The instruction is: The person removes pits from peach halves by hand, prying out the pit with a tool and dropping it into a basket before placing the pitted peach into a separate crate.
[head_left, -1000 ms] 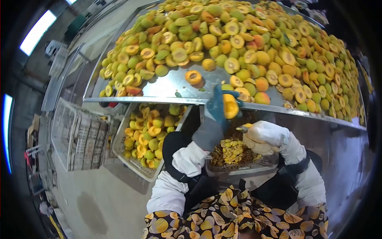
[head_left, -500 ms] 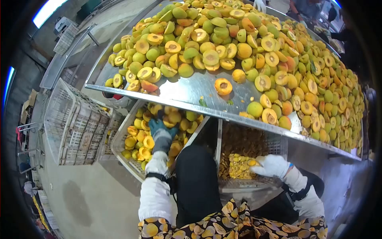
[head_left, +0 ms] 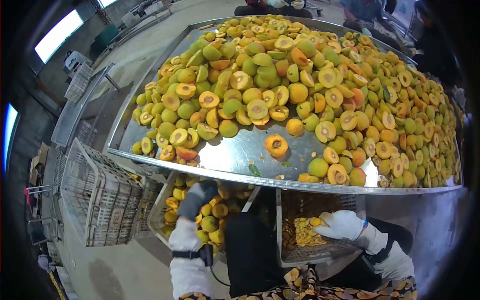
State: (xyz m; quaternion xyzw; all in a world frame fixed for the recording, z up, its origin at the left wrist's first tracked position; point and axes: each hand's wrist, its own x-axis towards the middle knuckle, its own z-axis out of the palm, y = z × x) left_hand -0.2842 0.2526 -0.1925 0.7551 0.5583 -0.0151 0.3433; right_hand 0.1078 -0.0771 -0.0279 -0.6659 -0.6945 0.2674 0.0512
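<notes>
My left hand (head_left: 196, 199), in a dark grey glove, is over a crate (head_left: 156, 220) of yellow apricot halves (head_left: 210, 224) below the table's edge. Its fingers are dark and blurred, so their grip does not show. In a white glove, my right hand (head_left: 341, 225) is closed above a second crate (head_left: 305, 259), a small yellow piece at its fingertips. Exactly what it holds is hard to make out. Small yellow-brown pieces, seemingly pits (head_left: 305, 235), lie in that crate. Above both hands, a metal table (head_left: 225, 155) bears a large heap of halved apricots (head_left: 257, 107).
A lone apricot half (head_left: 276, 145) lies near the table's front edge. Stacked plastic crates (head_left: 115, 200) stand on the floor at the left, with a metal bench (head_left: 75, 110) behind. Other people (head_left: 367, 17) sit along the table's far side.
My view has tilted up, so the table sits lower in it. My left hand's spread fingers are now drawn together or hidden. My right hand stays over the pit crate.
</notes>
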